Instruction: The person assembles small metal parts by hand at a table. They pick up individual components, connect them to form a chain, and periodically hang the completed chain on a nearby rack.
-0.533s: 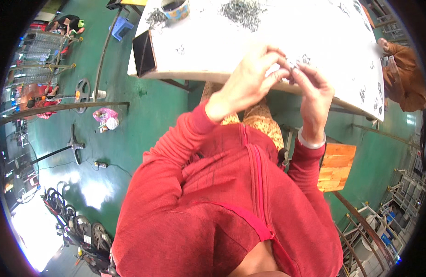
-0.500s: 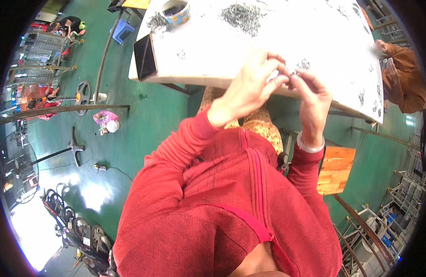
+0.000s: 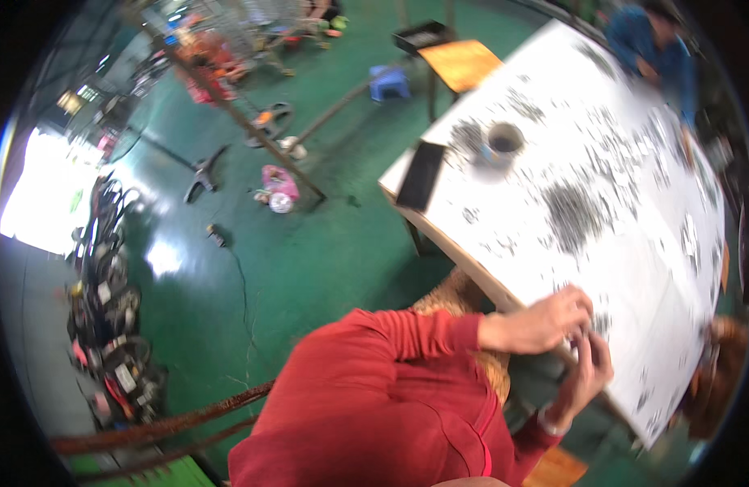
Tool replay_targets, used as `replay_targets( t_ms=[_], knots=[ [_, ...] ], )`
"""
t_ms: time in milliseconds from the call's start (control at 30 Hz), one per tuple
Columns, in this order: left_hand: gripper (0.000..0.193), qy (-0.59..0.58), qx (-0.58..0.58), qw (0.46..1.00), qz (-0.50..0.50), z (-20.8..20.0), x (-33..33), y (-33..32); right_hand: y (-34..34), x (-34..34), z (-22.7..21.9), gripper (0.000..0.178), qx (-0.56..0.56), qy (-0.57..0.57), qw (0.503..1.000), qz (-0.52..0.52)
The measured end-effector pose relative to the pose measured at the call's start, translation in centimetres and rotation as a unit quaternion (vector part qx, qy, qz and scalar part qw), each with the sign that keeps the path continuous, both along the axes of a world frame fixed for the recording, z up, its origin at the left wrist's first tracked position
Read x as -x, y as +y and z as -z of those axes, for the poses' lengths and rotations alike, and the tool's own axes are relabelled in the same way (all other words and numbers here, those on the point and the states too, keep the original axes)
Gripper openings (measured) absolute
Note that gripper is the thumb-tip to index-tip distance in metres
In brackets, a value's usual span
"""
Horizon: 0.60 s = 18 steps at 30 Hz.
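Over the near edge of the white-topped table (image 3: 634, 280), my left hand (image 3: 537, 323) and my right hand (image 3: 587, 377) meet with fingers pinched together. Whatever small thing lies between the fingertips is hidden and blurred. Just beyond my hands is a little cluster of small dark pieces (image 3: 603, 323). A larger heap of thin dark pieces (image 3: 571, 215) lies farther back, with many more scattered around it. A round tub (image 3: 504, 141) with dark contents stands near the table's left side. By the left corner rests a flat black tablet-like slab (image 3: 420, 175).
A person in blue (image 3: 654, 53) leans at the far side of the table; another in brown (image 3: 719, 373) is at the right. A wooden stool (image 3: 462, 65) and a blue plastic stool (image 3: 388, 83) stand beyond the left corner. Parked motorbikes (image 3: 118, 325) line the left.
My view has swung to the left, so the table and both hands now appear lower and farther right. The person in blue has come into view. My fingers stay pinched together.
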<state>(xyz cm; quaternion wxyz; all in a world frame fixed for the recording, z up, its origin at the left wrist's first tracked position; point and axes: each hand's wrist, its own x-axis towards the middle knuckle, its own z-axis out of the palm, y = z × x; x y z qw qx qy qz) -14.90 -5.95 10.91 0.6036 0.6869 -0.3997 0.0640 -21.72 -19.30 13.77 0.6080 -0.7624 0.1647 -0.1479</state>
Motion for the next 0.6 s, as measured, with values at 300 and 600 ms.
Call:
replay_targets(
  t_ms=[300,600],
  knots=[
    [0.010,0.080,0.086,0.988,0.096,1.8,-0.3,0.1,-6.2,-2.3,-0.2,0.021,0.073,-0.010,0.965,-0.252],
    [0.009,0.065,0.111,0.988,0.089,1.8,-0.1,0.2,-13.3,-23.3,6.5,0.037,0.108,0.077,0.973,-0.191]
  ],
)
